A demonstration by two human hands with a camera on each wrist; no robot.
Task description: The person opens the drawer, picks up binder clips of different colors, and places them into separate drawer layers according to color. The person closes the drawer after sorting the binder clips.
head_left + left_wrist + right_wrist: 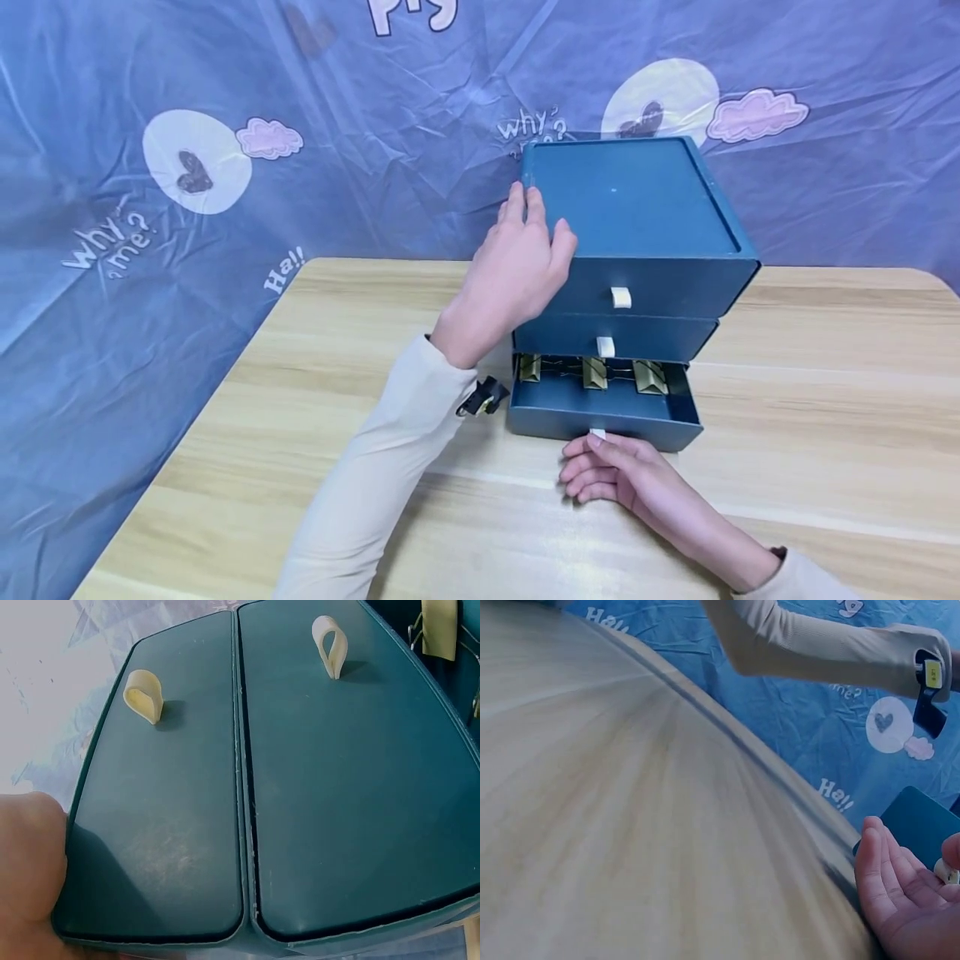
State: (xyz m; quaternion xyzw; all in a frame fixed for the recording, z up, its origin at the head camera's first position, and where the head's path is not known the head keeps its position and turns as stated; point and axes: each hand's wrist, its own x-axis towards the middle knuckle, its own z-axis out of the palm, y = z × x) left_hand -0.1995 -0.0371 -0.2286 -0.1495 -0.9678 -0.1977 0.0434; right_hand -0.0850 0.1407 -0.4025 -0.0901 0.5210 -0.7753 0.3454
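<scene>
A dark teal drawer box [622, 200] with three stacked drawers stands on the table. My left hand [517, 254] rests on the box's top left edge with its fingers extended. The bottom drawer [592, 408] is pulled out, and three gold binder clips [595, 373] lie in a row at its back. At the front of that drawer my right hand [630, 479] pinches the white pull tab [597, 433] between thumb and index finger. The two upper drawers are closed, each with its white loop tab [330, 646] showing in the left wrist view.
The wooden table [262, 433] extends to both sides of the box. Behind it hangs a blue printed cloth [375, 150]. A black strap device [483, 397] sits at the left sleeve's cuff, close to the open drawer's left side.
</scene>
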